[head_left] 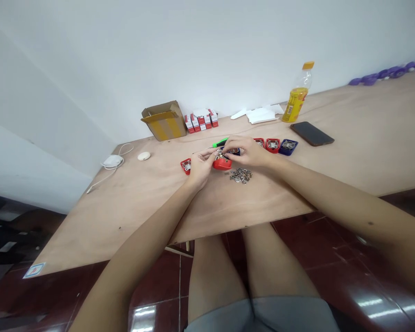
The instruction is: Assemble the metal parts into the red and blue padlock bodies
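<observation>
Above the middle of the table, my left hand (201,168) grips a small red plastic case (222,164) with metal parts in its top. The fingers of my right hand (244,150) are pinched together at those metal parts; what lies between them is too small to make out. Just below the case is a pile of small metal screws and fittings (241,175). Behind my hands lies a green-and-black screwdriver (220,142), partly covered by my right hand. Similar cases rest around them: a red one (186,165) at left, a red one (273,145) and a blue one (288,146) at right.
Along the wall stand an open cardboard box (166,123), several red-and-white small boxes (201,121), white papers (261,115) and a drink bottle (295,101). A black phone (312,133) lies at right, a white cable (113,161) at left. The table's front edge is near my legs.
</observation>
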Motion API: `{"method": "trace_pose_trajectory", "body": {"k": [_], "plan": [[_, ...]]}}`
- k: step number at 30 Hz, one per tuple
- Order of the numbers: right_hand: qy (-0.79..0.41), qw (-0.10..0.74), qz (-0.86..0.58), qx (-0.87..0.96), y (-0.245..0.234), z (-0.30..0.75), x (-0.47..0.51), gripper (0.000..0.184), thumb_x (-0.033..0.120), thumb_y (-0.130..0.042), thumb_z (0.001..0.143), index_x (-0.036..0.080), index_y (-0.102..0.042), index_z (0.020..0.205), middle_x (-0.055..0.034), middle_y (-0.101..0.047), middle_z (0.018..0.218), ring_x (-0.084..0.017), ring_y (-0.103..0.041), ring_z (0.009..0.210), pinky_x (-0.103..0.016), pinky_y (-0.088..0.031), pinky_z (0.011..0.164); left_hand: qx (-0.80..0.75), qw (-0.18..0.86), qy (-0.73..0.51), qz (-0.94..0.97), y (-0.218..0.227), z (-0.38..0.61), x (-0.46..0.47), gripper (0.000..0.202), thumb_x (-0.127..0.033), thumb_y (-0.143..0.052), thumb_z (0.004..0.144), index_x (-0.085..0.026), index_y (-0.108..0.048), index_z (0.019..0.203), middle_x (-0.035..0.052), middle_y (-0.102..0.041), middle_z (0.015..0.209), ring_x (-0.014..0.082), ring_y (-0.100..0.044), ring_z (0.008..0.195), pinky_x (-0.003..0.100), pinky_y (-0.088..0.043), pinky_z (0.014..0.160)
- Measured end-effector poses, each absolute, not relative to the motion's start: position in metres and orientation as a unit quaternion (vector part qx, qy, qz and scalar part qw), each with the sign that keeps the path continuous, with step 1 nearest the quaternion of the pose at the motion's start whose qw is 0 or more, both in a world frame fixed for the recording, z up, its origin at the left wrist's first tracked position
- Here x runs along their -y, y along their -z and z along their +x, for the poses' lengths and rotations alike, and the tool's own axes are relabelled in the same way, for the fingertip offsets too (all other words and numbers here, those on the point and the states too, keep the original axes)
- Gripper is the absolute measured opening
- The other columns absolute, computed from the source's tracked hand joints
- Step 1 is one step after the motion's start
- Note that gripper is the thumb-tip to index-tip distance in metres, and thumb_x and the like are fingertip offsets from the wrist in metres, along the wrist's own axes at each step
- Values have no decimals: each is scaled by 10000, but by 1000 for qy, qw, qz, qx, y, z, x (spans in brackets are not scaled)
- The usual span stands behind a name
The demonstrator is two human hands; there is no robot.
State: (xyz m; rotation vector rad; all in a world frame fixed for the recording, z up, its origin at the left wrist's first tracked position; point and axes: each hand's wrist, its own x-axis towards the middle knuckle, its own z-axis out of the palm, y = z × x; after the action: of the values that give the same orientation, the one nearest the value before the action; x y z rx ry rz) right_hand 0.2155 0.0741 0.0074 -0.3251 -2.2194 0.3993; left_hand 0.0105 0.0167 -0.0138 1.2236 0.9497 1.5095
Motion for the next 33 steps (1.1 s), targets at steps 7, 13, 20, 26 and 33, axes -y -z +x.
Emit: {"method": "trace_pose_trajectory", "body": {"k": [7, 13, 20, 26, 33], "plan": [[-165, 420, -144, 881, -6, 216, -76, 57, 254, -701, 971, 245, -758, 966, -64, -768, 976, -248, -691, 933, -434, -561, 879, -386, 476, -617, 494, 13, 12, -14, 401, -447, -973, 685, -162, -840, 935, 115, -851, 991, 282, -803, 1013, 402, -617, 957], [-161, 414, -149, 884, -7, 216, -76, 49, 263, -712, 960, 238, -754, 964, -66, -765, 974, -246, -686, 922, -429, -560, 868, -387, 478, -612, 497, 11, 13, -13, 399, -452, -979, 672, -166, -842, 914, 115, -851, 1000, 281, -798, 1031, 393, -617, 961], [-153, 426, -134, 881, -8, 215, -72, 124, 256, -677, 992, 241, -791, 1039, -72, -792, 1029, -246, -714, 979, -441, -568, 922, -391, 480, -614, 490, 11, 12, -14, 437, -450, -989, 662, -151, -841, 944, 126, -848, 1000, 289, -798, 1032, 408, -612, 971], [-165, 406, -152, 886, -8, 215, -73, 95, 274, -675, 1001, 255, -766, 982, -60, -769, 997, -241, -687, 963, -439, -562, 920, -389, 475, -617, 492, 12, 12, -15, 417, -458, -981, 669, -161, -846, 929, 118, -849, 1002, 281, -799, 1021, 395, -612, 958], [-166, 400, -167, 886, -7, 216, -75, 45, 251, -709, 969, 240, -753, 967, -70, -769, 980, -256, -677, 931, -450, -551, 900, -387, 491, -614, 481, 11, 12, -13, 425, -433, -997, 659, -153, -843, 940, 117, -847, 990, 278, -799, 1015, 400, -606, 977]]}}
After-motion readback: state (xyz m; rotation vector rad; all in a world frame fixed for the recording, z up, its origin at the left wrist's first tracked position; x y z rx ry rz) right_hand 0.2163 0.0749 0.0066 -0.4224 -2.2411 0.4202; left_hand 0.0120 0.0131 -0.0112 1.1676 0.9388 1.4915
